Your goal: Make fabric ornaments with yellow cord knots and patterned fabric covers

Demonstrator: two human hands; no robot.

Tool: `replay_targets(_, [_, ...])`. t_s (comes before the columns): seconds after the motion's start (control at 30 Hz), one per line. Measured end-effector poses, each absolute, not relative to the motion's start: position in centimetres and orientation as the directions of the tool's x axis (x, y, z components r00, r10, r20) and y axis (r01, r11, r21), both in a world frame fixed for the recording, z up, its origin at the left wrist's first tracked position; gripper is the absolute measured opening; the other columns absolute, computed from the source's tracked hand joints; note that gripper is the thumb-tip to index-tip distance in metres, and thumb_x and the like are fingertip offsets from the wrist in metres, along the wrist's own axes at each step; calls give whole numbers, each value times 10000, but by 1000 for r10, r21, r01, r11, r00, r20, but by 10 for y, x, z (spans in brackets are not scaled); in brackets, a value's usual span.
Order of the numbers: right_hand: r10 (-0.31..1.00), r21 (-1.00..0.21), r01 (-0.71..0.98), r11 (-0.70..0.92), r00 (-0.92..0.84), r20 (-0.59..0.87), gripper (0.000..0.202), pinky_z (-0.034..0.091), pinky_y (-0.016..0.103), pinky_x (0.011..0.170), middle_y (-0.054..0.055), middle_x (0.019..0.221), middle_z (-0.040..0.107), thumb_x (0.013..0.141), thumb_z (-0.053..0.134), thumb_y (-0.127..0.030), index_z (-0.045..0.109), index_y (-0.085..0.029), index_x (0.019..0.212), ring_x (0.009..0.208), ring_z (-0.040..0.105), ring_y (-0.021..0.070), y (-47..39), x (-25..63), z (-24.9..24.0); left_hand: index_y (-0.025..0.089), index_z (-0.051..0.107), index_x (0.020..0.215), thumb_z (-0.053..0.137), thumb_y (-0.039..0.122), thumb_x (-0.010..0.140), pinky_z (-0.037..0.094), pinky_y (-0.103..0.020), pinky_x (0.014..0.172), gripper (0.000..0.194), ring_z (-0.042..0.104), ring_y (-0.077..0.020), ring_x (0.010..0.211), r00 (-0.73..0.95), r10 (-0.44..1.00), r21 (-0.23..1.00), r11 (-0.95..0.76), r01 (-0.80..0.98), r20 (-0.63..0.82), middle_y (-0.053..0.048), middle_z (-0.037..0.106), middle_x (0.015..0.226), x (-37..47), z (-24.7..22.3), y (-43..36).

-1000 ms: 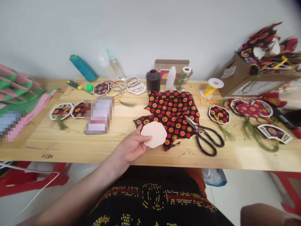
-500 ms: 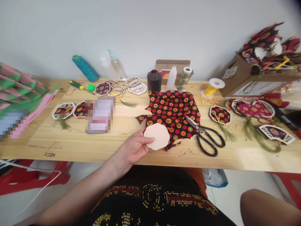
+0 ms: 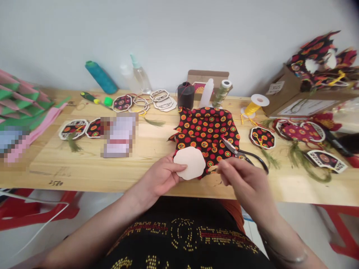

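Observation:
Between thumb and fingers, my left hand (image 3: 169, 173) grips a pale scalloped disc (image 3: 190, 161), its flat side facing up. Behind the disc lies a black patterned cloth (image 3: 206, 127) with red and yellow flowers and ragged cut edges. My right hand (image 3: 244, 179) is a little to the right of the disc, apart from it. Its fingers are curled in a pinch and somewhat blurred; what they hold, if anything, is too small to see. Black-handled scissors (image 3: 235, 151) rest on the cloth's right edge, partly hidden by that hand.
Along the wall stand a black thread cone (image 3: 185, 96), a white squeeze bottle (image 3: 206, 92) and a green thread spool (image 3: 222, 93). A yellow cord spool (image 3: 254, 105) and tasselled ornaments (image 3: 263, 137) lie to the right, near a cardboard box (image 3: 300, 97). A blurred-out flat item (image 3: 120, 134) lies left.
My right hand has come in from the lower right to beside the disc and now covers part of the scissors. My left hand still holds the disc, almost unmoved.

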State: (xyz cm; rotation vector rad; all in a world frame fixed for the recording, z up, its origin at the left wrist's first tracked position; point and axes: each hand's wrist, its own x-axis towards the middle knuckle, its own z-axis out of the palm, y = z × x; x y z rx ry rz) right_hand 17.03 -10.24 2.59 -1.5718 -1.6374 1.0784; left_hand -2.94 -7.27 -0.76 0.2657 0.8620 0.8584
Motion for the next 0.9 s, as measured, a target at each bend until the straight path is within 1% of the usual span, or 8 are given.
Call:
replay_targets(0.07, [942,-920,315,-233,-162,-294,389,337,214,424,0,550,541,900,476,-470,665,-144,806,476,450,88,-95,164,10,96,640,1098,597,-74,689,560,-403,854,445,682,-295,961,341,758,534,640,-553,-555,-156,712,1048,-31,-5,-73])
replay_targets(0.13, [849,-887,127,-445,-256,-462,422,222,209,385,-18,489,495,853,510,-535,662,-144,814,426,363,71,-89,158,-2,116,627,1128,608,-82,677,545,-403,886,494,675,-286,981,325,769,544,625,-559,-550,-139,712,1057,-31,-2,-72])
replay_targets(0.2, [782,-819,9,-574,-291,-551,462,150,201,376,-30,469,481,808,537,-594,646,-146,832,402,321,58,-84,155,-8,151,598,1187,612,-94,665,524,-396,923,577,660,-275,1022,314,779,555,613,-562,-543,-119,703,1090,-30,2,-71])
replay_targets(0.27, [744,-766,-67,-639,-308,-593,477,115,193,371,-37,447,476,756,585,-623,622,-149,789,382,315,47,-81,153,-9,167,573,1227,613,-97,664,513,-398,938,623,646,-276,1050,325,776,557,619,-553,-540,-114,695,1111,-28,4,-71])
replay_targets(0.4, [725,-731,-150,-666,-358,-588,435,98,183,357,-29,442,505,687,687,-570,570,-152,661,368,332,34,-75,152,-5,120,587,1197,597,-80,688,521,-408,921,547,640,-290,1053,341,762,565,641,-519,-551,-139,694,1095,-25,4,-71])
replay_targets(0.6, [740,-707,-241,-665,-340,-580,323,103,163,360,-65,464,454,627,781,-394,568,-153,664,406,323,25,-67,151,-5,109,596,1170,562,-100,690,530,-402,906,524,661,-270,1001,326,760,581,643,-498,-562,-135,699,1070,-22,6,-72])
replay_targets(0.7, [751,-716,-237,-656,-300,-589,298,108,161,367,-70,462,438,624,778,-349,551,-157,644,411,318,23,-66,149,-3,120,577,1200,543,-112,690,519,-410,925,562,660,-259,1000,321,755,581,649,-491,-572,-126,692,1087,-21,8,-71])
replay_targets(0.9, [777,-760,-183,-624,-249,-578,267,131,164,366,-65,447,443,648,747,-332,550,-155,625,394,323,21,-64,147,-4,100,565,1212,524,-113,693,498,-438,950,563,651,-267,1013,335,751,583,656,-479,-570,-134,688,1085,-21,6,-71])
